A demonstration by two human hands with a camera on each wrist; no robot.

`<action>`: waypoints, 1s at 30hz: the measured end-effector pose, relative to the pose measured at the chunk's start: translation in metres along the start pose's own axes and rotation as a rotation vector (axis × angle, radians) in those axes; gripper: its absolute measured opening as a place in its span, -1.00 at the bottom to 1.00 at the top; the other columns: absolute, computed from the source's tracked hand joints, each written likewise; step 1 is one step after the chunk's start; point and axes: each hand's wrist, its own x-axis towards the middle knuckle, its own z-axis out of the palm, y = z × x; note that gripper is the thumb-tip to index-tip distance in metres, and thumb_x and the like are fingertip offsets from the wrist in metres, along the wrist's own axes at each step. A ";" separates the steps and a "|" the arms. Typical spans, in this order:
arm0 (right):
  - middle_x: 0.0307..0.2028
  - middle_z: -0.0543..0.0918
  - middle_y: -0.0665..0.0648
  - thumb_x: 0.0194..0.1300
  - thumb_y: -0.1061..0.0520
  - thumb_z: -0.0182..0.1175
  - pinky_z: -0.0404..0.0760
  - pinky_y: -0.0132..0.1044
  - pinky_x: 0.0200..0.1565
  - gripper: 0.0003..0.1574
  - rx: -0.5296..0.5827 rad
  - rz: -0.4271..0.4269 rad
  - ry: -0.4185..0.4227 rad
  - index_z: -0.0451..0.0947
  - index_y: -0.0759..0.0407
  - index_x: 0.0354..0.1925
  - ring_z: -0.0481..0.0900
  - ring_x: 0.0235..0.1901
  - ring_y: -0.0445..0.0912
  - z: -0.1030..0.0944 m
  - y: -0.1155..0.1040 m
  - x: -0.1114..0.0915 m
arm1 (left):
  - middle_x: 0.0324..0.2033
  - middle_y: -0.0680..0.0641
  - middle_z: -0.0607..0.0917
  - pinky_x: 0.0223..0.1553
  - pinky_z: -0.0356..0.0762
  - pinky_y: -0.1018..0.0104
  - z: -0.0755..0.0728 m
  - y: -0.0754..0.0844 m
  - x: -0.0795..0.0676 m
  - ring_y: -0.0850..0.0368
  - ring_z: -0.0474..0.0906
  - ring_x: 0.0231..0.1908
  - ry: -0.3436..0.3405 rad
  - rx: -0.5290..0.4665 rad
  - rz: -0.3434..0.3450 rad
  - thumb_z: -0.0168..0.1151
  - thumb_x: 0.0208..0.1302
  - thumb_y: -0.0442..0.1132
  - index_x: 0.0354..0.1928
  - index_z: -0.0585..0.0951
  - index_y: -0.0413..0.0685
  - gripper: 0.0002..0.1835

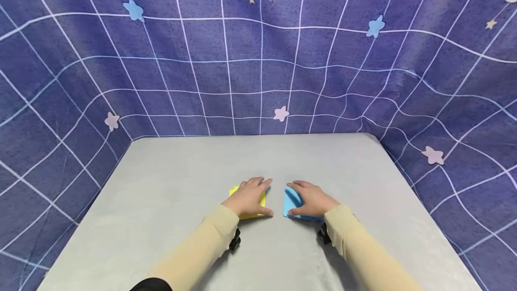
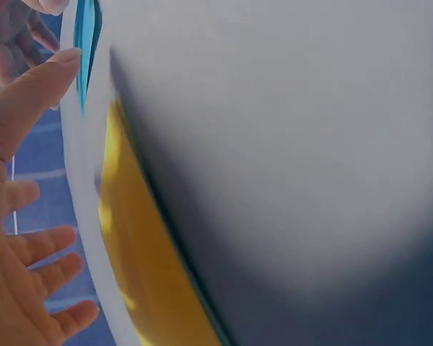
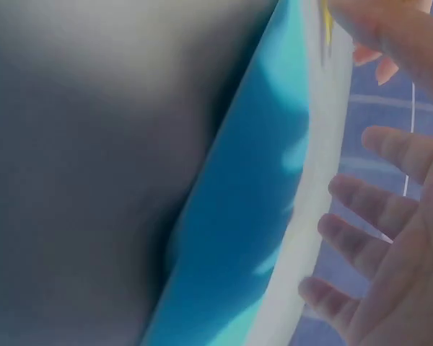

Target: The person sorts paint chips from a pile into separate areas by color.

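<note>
On the table lie two thin, flat pieces side by side, a yellow sheet (image 1: 262, 199) and a light blue sheet (image 1: 289, 202). My left hand (image 1: 248, 199) is spread above the yellow sheet and covers most of it. In the left wrist view its fingers stand apart from the yellow sheet (image 2: 141, 238), gripping nothing. Over the blue sheet my right hand (image 1: 314, 200) is likewise spread, hiding its right part. The right wrist view has a gap between the fingers and the blue sheet (image 3: 238, 194), which carries the hand's shadow. What the sheets are cannot be told.
A light grey tabletop (image 1: 181, 165) extends around both hands. Behind and at the sides hangs a dark blue curtain (image 1: 210, 75) with pale grid lines, stars and clouds. Each wrist carries a small black device, such as the right one (image 1: 323, 234).
</note>
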 end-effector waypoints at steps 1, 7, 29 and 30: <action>0.44 0.34 0.38 0.24 -0.21 0.47 0.25 0.34 0.33 0.10 -0.008 -0.007 -0.008 0.27 0.22 0.54 0.32 0.41 0.29 0.001 -0.005 0.005 | 0.48 -0.25 0.32 0.43 0.15 -0.19 -0.001 -0.005 -0.003 -0.20 0.20 0.48 0.006 0.001 -0.007 0.51 0.09 0.30 0.60 0.24 -0.01 0.12; 0.47 0.33 0.31 0.25 -0.22 0.46 0.18 0.33 0.37 0.08 -0.045 -0.036 -0.041 0.28 0.15 0.55 0.26 0.46 0.19 0.005 -0.038 0.032 | 0.45 -0.28 0.35 0.43 0.15 -0.17 -0.006 -0.025 -0.021 -0.21 0.23 0.46 0.033 0.001 -0.059 0.56 0.04 0.28 0.58 0.27 -0.07 0.15; 0.45 0.34 0.31 0.17 -0.22 0.54 0.30 0.25 0.35 0.11 -0.072 -0.125 -0.117 0.34 0.16 0.51 0.31 0.43 0.20 0.034 -0.074 0.071 | 0.40 -0.28 0.42 0.37 0.28 -0.16 -0.008 -0.057 -0.059 -0.21 0.32 0.41 0.024 -0.028 -0.112 0.55 0.06 0.28 0.51 0.33 -0.27 0.13; 0.44 0.35 0.32 0.17 -0.21 0.54 0.31 0.25 0.34 0.10 -0.072 -0.131 -0.110 0.35 0.17 0.50 0.32 0.42 0.20 0.034 -0.075 0.072 | 0.40 -0.27 0.42 0.37 0.28 -0.17 -0.009 -0.058 -0.059 -0.20 0.32 0.41 0.024 -0.027 -0.110 0.55 0.05 0.27 0.51 0.33 -0.27 0.13</action>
